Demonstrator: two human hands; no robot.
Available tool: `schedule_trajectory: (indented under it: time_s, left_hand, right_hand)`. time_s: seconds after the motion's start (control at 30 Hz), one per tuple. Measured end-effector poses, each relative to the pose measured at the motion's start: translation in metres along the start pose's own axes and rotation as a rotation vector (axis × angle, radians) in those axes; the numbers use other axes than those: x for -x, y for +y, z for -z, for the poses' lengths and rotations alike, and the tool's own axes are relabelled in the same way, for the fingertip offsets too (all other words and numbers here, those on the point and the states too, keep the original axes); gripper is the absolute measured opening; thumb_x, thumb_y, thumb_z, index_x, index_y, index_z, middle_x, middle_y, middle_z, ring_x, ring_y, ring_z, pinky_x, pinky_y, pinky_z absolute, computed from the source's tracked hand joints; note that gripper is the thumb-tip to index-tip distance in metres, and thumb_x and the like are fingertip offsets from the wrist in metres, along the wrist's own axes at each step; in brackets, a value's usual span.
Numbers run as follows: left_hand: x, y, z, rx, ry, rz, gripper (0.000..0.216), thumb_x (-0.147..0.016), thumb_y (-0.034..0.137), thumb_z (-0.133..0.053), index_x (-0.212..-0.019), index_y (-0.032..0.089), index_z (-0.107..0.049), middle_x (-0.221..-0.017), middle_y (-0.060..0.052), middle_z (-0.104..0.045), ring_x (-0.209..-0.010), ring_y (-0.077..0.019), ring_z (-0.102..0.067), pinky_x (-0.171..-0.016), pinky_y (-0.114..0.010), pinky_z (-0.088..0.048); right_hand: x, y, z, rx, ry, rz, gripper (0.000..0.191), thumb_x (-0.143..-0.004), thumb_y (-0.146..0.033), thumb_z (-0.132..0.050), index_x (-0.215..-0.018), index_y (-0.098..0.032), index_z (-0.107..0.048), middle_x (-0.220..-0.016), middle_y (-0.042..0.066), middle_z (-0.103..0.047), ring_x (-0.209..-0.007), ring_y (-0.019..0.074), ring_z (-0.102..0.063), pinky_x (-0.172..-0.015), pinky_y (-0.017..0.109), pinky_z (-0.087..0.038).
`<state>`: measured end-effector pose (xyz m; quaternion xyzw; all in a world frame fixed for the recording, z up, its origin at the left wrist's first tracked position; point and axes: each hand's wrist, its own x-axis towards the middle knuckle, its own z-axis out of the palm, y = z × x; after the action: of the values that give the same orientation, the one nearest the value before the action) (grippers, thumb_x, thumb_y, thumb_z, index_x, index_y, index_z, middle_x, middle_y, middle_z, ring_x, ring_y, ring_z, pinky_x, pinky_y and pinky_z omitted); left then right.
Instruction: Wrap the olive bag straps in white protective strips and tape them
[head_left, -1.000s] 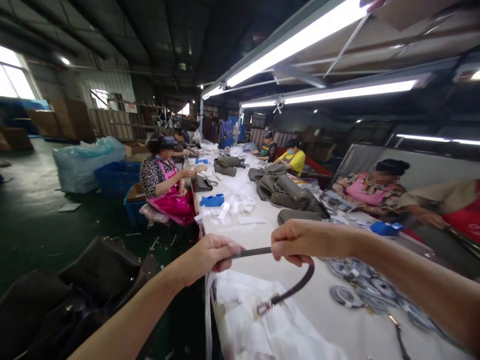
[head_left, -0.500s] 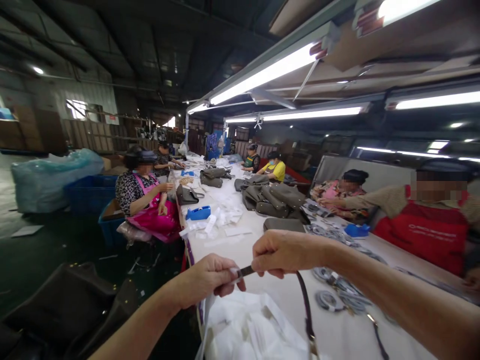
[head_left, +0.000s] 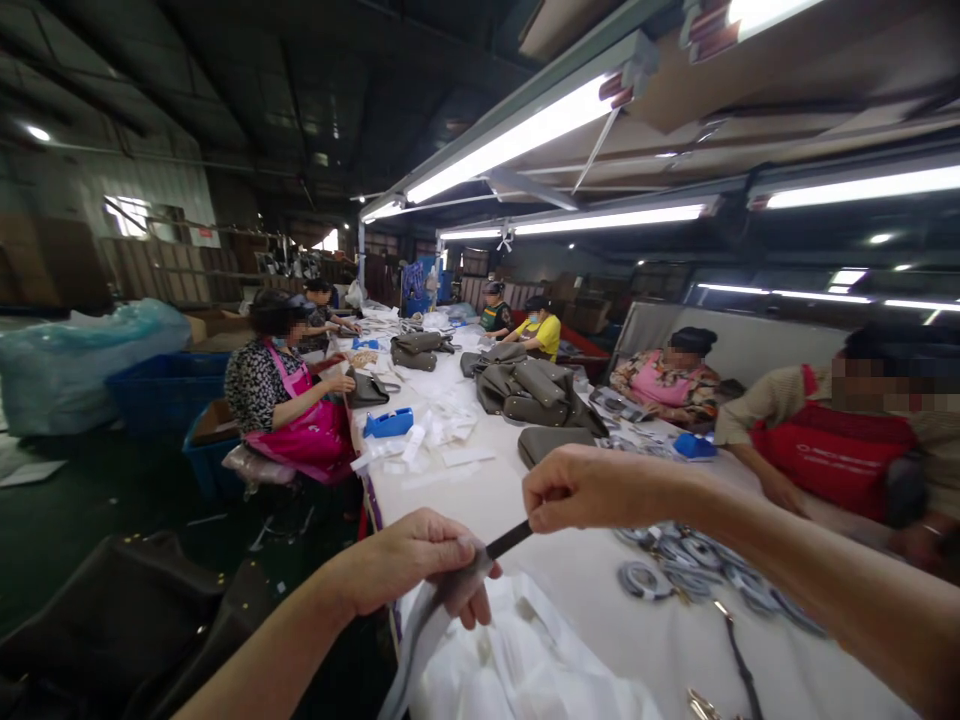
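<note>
A dark narrow strap (head_left: 510, 541) stretches taut between my two hands. My left hand (head_left: 431, 560) pinches it between thumb and fingers, and a blurred grey length of the strap hangs down below that hand. My right hand (head_left: 574, 490) is closed around the other end, a little higher and to the right. Just under the hands lies a heap of white wrapping (head_left: 525, 655) at the table's near end. To its right, another dark strap (head_left: 739, 650) with a gold clasp rests on the table.
Coiled grey straps (head_left: 694, 565) lie on the white table (head_left: 442, 500), near dark bags (head_left: 532, 390) and a blue tape dispenser (head_left: 388, 422). Co-workers sit along both sides, one in a red apron (head_left: 832, 450) at right. A dark bag (head_left: 135, 620) is at lower left.
The strap has swung from hanging below my right hand to hanging below my left. My hands are slightly farther apart. The co-worker in red has drawn back an outstretched arm.
</note>
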<state>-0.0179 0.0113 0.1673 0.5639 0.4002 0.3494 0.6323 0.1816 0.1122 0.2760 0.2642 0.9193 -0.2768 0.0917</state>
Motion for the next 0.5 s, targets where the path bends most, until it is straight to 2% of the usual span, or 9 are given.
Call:
schedule_trajectory:
  time_s: [0.07,0.13,0.2,0.27,0.37,0.5]
  left_hand:
    - [-0.009,0.003,-0.007,-0.022,0.015,-0.024,0.055,-0.077,0.064,-0.063,-0.084,0.010,-0.070,-0.060,-0.003,-0.063,-0.053,-0.0128,-0.053,-0.057,-0.024,-0.038]
    - [-0.013,0.003,-0.009,-0.057,0.048,-0.064,0.051,-0.077,0.062,-0.064,-0.077,0.011,-0.069,-0.052,0.002,-0.054,-0.048,-0.0092,-0.043,-0.052,-0.023,-0.030]
    - [-0.013,-0.001,-0.007,-0.082,0.080,-0.088,0.049,-0.079,0.060,-0.063,-0.074,0.011,-0.068,-0.048,0.005,-0.048,-0.046,-0.0073,-0.034,-0.052,-0.023,-0.025]
    - [-0.010,-0.005,-0.003,-0.074,0.097,-0.079,0.050,-0.079,0.060,-0.063,-0.072,0.011,-0.068,-0.047,0.005,-0.047,-0.045,-0.0069,-0.031,-0.052,-0.024,-0.025]
    - [-0.007,-0.011,-0.003,-0.021,0.098,-0.024,0.052,-0.079,0.062,-0.063,-0.076,0.010,-0.069,-0.051,0.001,-0.056,-0.046,-0.0080,-0.041,-0.053,-0.023,-0.030]
    - [-0.011,-0.017,-0.010,0.139,0.037,0.046,0.057,-0.078,0.064,-0.064,-0.093,0.010,-0.072,-0.076,-0.011,-0.074,-0.063,-0.0167,-0.066,-0.066,-0.028,-0.048]
  right_hand:
    - [-0.004,-0.011,-0.006,0.050,0.003,0.024,0.008,-0.077,-0.022,-0.062,-0.074,-0.016,-0.065,-0.057,-0.006,-0.051,-0.052,0.0066,-0.044,-0.046,0.017,-0.030]
    - [-0.004,-0.012,-0.007,-0.039,-0.064,-0.049,0.008,-0.078,-0.024,-0.060,-0.079,-0.016,-0.064,-0.059,-0.005,-0.055,-0.052,0.0076,-0.049,-0.046,0.017,-0.035]
    - [0.000,-0.003,-0.004,-0.158,-0.120,-0.133,0.010,-0.079,-0.026,-0.058,-0.080,-0.016,-0.061,-0.061,-0.004,-0.056,-0.051,0.0083,-0.051,-0.045,0.017,-0.039]
    - [0.006,0.011,0.001,-0.225,-0.118,-0.157,0.011,-0.079,-0.026,-0.058,-0.078,-0.015,-0.060,-0.060,-0.004,-0.054,-0.048,0.0071,-0.047,-0.042,0.016,-0.037]
    - [0.012,0.027,0.005,-0.253,-0.062,-0.105,0.015,-0.081,-0.027,-0.057,-0.080,-0.014,-0.063,-0.062,-0.004,-0.053,-0.045,0.0048,-0.040,-0.039,0.016,-0.030]
    - [0.010,0.031,0.001,-0.268,0.018,-0.023,0.017,-0.083,-0.028,-0.055,-0.084,-0.014,-0.065,-0.061,-0.004,-0.055,-0.045,0.0061,-0.048,-0.040,0.016,-0.037]
